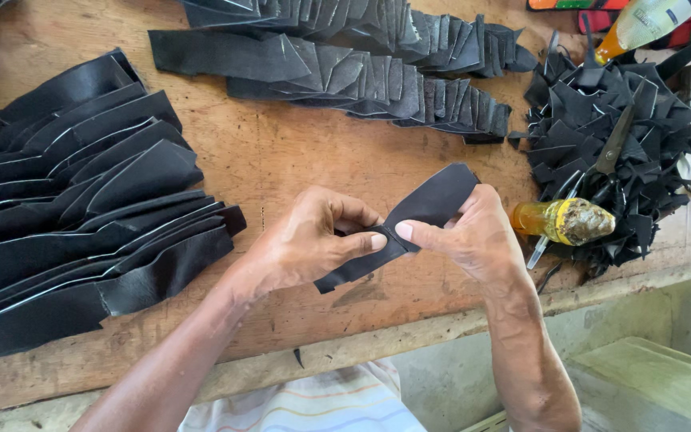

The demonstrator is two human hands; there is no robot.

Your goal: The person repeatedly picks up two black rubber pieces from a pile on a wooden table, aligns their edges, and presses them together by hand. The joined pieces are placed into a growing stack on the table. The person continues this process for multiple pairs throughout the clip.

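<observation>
A narrow strip of black leather (409, 220) is pinched between both thumbs and forefingers above the worn wooden workbench (281, 160). The left hand (305, 240) is closed on the strip's lower part and the right hand (473, 236) on its upper part, thumbs nearly touching at the middle. A fold or crease appears to be pressed in at that point; the next move would call for firm, even thumb pressure with the edges kept aligned. Long black leather pieces (81, 208) are stacked at the left, overlapped cut pieces (361, 76) lie beyond, and a heap of black offcuts (609, 144) with scissors (601, 164) and an amber glue bottle (561, 220) sits at the right.
</observation>
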